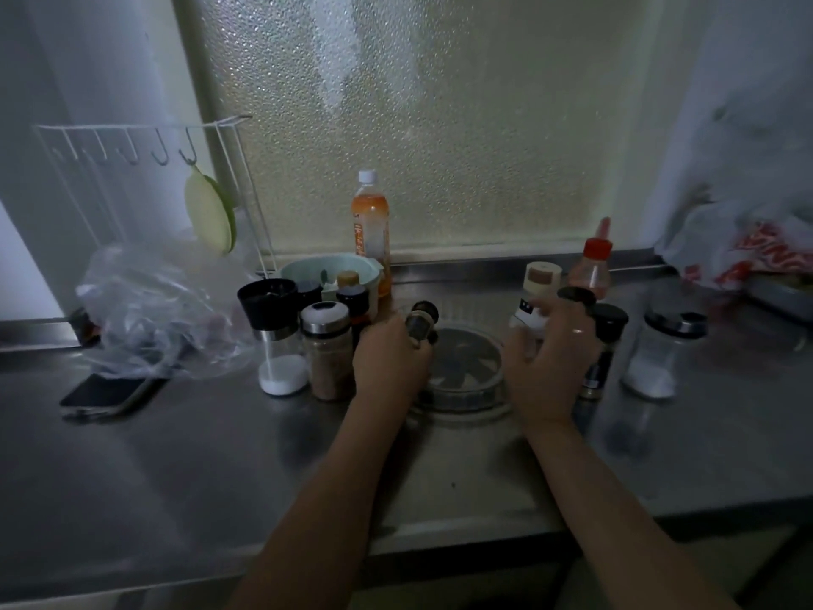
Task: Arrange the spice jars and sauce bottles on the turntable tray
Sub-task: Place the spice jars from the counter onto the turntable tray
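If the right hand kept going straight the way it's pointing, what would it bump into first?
Probably nothing new: the right hand already seems wrapped on the white bottle. Beyond it looks like bare counter, then the window, though depth is unclear.

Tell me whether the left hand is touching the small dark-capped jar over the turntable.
Touching. The head view shows the left hand with its fingers wrapped around the small jar, holding it tilted at the turntable's left edge.

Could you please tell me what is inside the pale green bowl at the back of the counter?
Inside the pale green bowl, one small bottle with a tan cap shows above the rim. The dark-capped jars in front cover the rest of the bowl's inside.
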Tool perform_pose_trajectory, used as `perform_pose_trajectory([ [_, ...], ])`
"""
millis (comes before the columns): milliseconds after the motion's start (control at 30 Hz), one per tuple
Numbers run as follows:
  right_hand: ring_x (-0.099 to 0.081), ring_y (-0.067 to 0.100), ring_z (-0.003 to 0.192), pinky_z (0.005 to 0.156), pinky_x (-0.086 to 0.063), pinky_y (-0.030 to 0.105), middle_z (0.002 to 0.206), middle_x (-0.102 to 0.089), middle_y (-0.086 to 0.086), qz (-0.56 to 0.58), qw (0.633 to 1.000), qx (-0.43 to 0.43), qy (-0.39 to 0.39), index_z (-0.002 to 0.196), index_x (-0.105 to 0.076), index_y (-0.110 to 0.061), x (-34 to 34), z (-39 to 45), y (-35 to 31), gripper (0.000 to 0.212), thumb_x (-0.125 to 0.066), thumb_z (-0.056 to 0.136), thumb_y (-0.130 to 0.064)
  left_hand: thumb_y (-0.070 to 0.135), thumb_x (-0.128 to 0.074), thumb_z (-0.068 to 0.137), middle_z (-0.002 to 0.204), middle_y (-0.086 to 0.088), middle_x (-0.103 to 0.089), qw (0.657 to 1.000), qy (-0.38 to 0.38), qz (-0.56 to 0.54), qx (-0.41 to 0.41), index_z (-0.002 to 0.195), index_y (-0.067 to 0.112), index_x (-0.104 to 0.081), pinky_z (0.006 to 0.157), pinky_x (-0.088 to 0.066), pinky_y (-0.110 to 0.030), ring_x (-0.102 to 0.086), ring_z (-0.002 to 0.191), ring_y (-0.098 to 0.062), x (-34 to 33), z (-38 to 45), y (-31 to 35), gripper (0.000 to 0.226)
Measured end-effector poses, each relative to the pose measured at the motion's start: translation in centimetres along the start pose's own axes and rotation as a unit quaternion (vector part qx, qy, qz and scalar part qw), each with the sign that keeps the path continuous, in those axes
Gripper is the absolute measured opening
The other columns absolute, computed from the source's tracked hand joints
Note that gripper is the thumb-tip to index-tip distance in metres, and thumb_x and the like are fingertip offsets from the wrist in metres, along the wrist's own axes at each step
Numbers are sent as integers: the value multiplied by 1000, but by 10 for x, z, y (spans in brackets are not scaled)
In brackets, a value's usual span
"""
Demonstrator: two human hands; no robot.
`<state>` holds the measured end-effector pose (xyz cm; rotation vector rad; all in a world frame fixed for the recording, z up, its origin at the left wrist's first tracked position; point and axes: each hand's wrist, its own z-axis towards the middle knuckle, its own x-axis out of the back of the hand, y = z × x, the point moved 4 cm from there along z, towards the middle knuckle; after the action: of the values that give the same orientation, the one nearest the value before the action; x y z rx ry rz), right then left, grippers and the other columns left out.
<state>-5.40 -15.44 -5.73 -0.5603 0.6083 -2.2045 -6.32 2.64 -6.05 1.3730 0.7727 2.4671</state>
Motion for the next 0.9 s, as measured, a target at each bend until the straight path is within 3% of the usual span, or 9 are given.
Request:
perform_pose_trajectory([
  [100,-44,29,111,92,-36,50,115,-56,18,-64,983,-76,155,107,-53,-7,17,2,5,34,-57,74,-10,34,-58,85,84,-10,-65,996,-25,90,1,82,9,-60,62,-41,-29,-58,79,-25,-4,2,7,26],
  [167,-41,29,118,96,-35,50,124,-54,20,-97,970,-105,195,113,-51,-7,23,4,9,40,-59,75,-12,36,-57,86,86,-10,-65,992,-43,117,-2,84,9,-61,64,-43,-29,-60,81,-27,-5,3,11,27],
  [333,-37,38,129,97,-36,51,142,-41,19,-140,958,-203,149,134,-42,-7,18,7,23,58,-63,80,-17,27,-54,89,94,-11,-55,1000,-3,8,21,94,5,-50,65,-40,-32,-56,81,-28,-2,-1,15,23],
  [467,-38,40,129,100,-34,53,146,-35,18,-134,949,-259,123,141,-34,-14,15,5,32,66,-60,82,-5,18,-55,89,96,-7,-59,973,21,-219,66,100,12,-43,60,-45,-30,-58,76,-19,1,-3,13,17],
  [533,-39,40,129,99,-34,53,147,-37,18,-126,951,-254,123,142,-33,-15,16,5,33,66,-57,82,-1,12,-57,89,94,-3,-59,932,6,-349,97,106,16,-42,61,-48,-25,-58,74,-12,3,0,11,23],
  [600,-39,40,129,100,-34,51,147,-39,18,-112,956,-233,136,142,-35,-13,19,5,29,65,-56,83,0,8,-58,87,98,-8,-61,904,-9,-415,98,111,16,-46,72,-54,-33,-62,83,-19,-1,5,9,28],
  [667,-39,34,129,102,-32,46,144,-43,16,-68,967,-177,169,141,-38,-10,24,7,20,60,-57,84,-2,16,-61,81,104,-16,-62,913,-13,-401,73,108,15,-53,80,-55,-45,-65,90,-28,-4,8,8,28],
  [767,-35,17,128,109,-31,36,139,-40,2,62,978,-43,192,139,-38,-8,27,9,6,57,-60,87,-6,26,-66,77,111,-16,-60,938,-6,-342,47,111,13,-54,79,-55,-37,-63,93,-23,-9,9,6,38],
  [900,-41,18,132,111,-36,32,138,-40,-5,182,980,15,76,137,-32,-16,10,7,-6,60,-64,87,-5,17,-71,79,103,4,-60,958,19,-287,18,103,21,-51,77,-44,-27,-58,92,-10,-12,6,6,31],
])
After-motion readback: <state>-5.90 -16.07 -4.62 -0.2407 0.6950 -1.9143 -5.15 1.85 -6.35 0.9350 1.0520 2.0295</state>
